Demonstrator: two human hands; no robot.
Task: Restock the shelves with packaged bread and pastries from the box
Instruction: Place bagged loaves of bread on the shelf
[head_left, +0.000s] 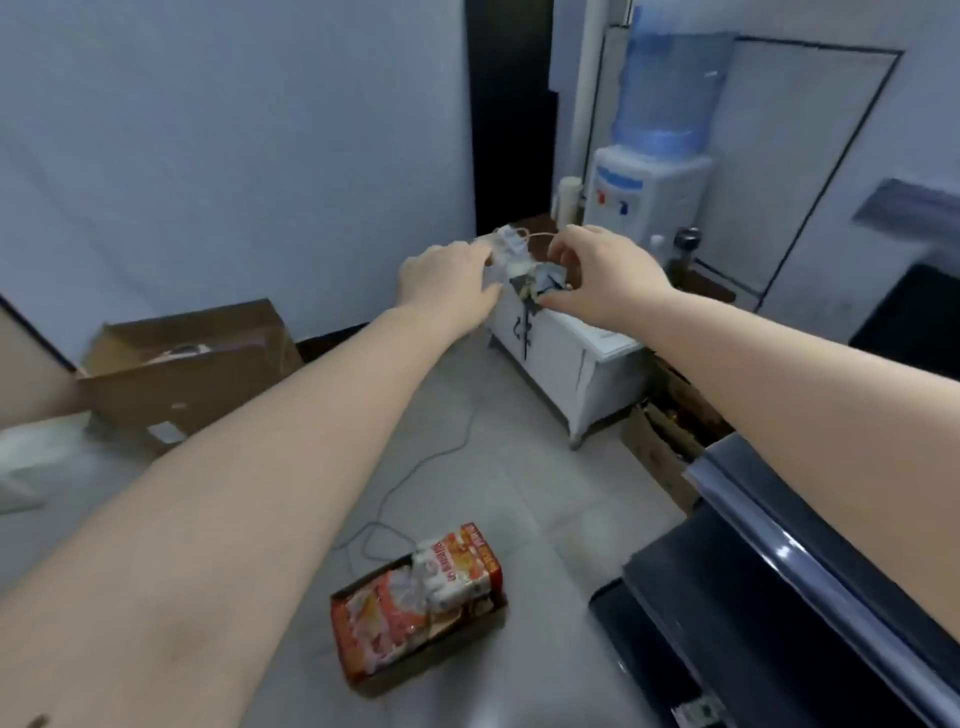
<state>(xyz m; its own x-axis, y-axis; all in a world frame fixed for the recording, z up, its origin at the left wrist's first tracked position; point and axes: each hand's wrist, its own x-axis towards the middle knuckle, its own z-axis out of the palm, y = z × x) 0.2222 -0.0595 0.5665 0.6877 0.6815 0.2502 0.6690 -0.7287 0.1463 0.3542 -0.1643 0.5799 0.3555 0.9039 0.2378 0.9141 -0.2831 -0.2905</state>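
Both my arms reach forward at chest height. My left hand and my right hand together pinch a small clear-wrapped pastry packet between them, one at each end. The packet is blurred; a dark printed part shows at its right. On the floor below stands a small open box, orange and red, with several wrapped pastry packets inside. A dark shelf unit runs along the lower right.
A white low cabinet stands ahead with a water dispenser on it. A large open cardboard box sits on the floor at left. A grey cable trails across the tiled floor. More cartons lie beside the shelf.
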